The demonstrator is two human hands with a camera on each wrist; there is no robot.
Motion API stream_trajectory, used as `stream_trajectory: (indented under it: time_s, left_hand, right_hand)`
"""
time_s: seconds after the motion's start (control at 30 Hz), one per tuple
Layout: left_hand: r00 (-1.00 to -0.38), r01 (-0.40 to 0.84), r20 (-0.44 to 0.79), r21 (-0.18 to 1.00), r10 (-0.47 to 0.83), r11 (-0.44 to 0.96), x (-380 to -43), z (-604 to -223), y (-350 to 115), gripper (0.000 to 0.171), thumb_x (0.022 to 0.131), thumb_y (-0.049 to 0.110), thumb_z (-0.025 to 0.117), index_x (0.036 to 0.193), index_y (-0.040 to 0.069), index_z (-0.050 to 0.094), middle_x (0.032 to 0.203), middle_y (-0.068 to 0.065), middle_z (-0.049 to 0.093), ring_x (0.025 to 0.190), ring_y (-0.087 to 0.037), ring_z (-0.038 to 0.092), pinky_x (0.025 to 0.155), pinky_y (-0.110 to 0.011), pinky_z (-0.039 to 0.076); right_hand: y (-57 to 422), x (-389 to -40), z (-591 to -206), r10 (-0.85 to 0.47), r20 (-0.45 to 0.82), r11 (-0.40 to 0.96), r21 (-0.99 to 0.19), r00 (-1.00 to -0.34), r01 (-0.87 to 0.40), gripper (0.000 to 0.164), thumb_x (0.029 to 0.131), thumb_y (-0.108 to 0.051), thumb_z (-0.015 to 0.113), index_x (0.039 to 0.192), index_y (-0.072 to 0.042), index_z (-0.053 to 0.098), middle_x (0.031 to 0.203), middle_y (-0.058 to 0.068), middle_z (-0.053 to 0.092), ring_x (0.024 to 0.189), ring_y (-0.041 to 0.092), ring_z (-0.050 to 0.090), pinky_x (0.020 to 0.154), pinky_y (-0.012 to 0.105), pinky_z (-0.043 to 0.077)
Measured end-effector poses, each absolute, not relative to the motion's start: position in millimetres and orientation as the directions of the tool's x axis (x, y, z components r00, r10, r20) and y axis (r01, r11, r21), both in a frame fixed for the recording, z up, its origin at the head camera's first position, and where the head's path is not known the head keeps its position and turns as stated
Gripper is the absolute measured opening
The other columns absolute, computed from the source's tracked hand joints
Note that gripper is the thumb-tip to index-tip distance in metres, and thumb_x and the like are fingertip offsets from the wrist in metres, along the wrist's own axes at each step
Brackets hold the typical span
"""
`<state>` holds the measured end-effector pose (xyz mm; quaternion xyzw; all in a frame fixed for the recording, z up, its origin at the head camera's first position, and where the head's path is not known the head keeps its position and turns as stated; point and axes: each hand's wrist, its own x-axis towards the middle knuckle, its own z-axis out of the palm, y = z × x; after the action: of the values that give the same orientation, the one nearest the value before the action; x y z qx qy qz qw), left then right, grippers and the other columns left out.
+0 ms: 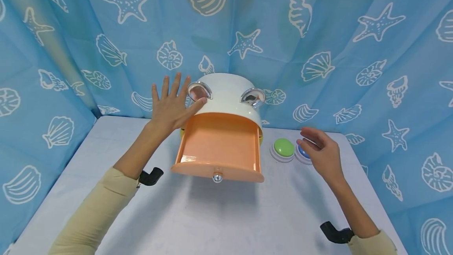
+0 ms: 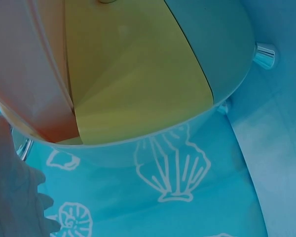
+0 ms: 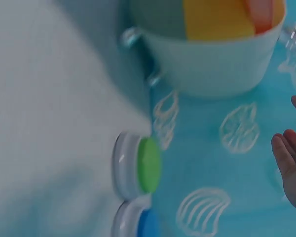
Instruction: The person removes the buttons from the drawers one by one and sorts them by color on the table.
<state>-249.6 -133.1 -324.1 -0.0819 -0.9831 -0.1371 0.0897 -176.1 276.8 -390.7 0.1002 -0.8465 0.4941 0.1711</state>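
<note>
A rounded white cabinet (image 1: 226, 93) stands at the back of the table, its orange drawer (image 1: 216, 141) pulled out toward me. The drawer holds nothing and has a silver knob (image 1: 217, 178) on its front. My left hand (image 1: 170, 107) is raised with fingers spread, its thumb overlapping the left chrome eye-like ring (image 1: 209, 89) of the cabinet. Over the blue push button (image 1: 303, 153) hovers my right hand (image 1: 323, 156), its fingers loosely bent around nothing. Beside that button sits a green push button (image 1: 284, 147). The left wrist view shows the cabinet's yellow panel (image 2: 138, 74) below the drawer.
Blue curtains (image 1: 276, 50) with white shell and starfish prints hang behind and along both sides of the white table (image 1: 226, 223). A second chrome ring (image 1: 260, 99) sticks out at the cabinet's right. Short silver feet (image 2: 265, 55) hold the cabinet up.
</note>
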Motion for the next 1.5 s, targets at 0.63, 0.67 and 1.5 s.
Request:
stream_trajectory:
  time_s: [0.63,0.67,1.5]
  left_hand:
    - [-0.971,0.180,0.200,0.246,0.132,0.952,-250,-325,-135,0.093,0.093,0.076,0.031,0.162,0.018,0.008,0.167,-0.011,-0.002,0.150,-0.040,-0.007,0.111,-0.065,-0.013]
    - [-0.971,0.179,0.198,0.247,0.131,0.952,-250,-325,-135,0.094,0.093,0.076,0.031,0.162,0.018,0.008,0.167,-0.011,-0.002,0.150,-0.040,-0.008,0.111,-0.065,-0.013]
    - [-0.971,0.177,0.201,0.250,0.128,0.952,-251,-326,-133,0.094,0.092,0.077,0.031,0.162,0.019,0.007,0.167,-0.010,-0.004,0.150,-0.039,-0.008,0.111,-0.064,-0.013]
  right_hand:
    - [159,-66,-337,-0.108,0.500,0.286,-0.812,-0.859,-0.508,0.031,0.076,0.012,0.081,0.102,-0.002,0.073,0.096,0.007,0.073,0.085,0.017,0.072,0.073,0.032,0.058]
    - [154,-63,-340,-0.129,0.507,0.270,-0.809,-0.852,-0.522,0.031,0.075,0.012,0.081,0.101,-0.003,0.073,0.096,0.007,0.073,0.084,0.018,0.072,0.072,0.032,0.058]
    - [90,-82,-408,-0.202,0.881,0.424,-0.315,-0.428,-0.849,0.022,0.096,-0.018,0.068,0.103,0.003,0.074,0.096,0.011,0.071,0.080,0.021,0.071,0.076,0.022,0.056]
